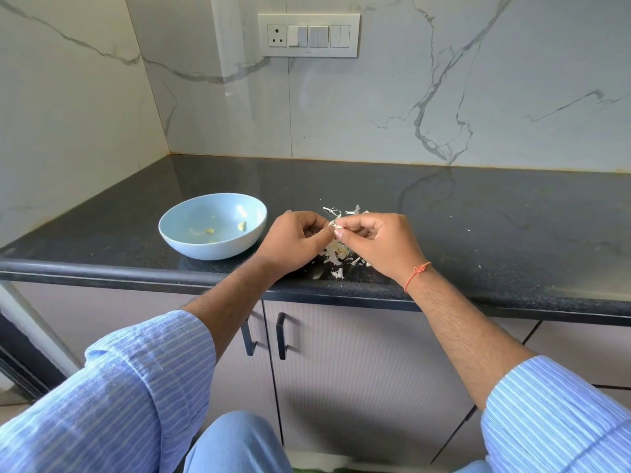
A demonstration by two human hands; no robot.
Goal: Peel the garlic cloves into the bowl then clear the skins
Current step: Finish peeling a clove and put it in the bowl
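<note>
A pale blue bowl (191, 242) stands on the black counter, left of my hands, with a few peeled garlic cloves (241, 226) inside. My left hand (293, 240) and my right hand (379, 244) meet just above the counter, fingertips together, both pinching one small garlic clove (334, 225) that is mostly hidden by the fingers. White papery garlic skins (336, 254) lie scattered beneath and behind my hands.
The black granite counter (478, 233) runs to a marble wall behind and to the left. A switch panel (308, 35) sits on the back wall. Cabinet doors with dark handles (280, 336) are below the counter's front edge.
</note>
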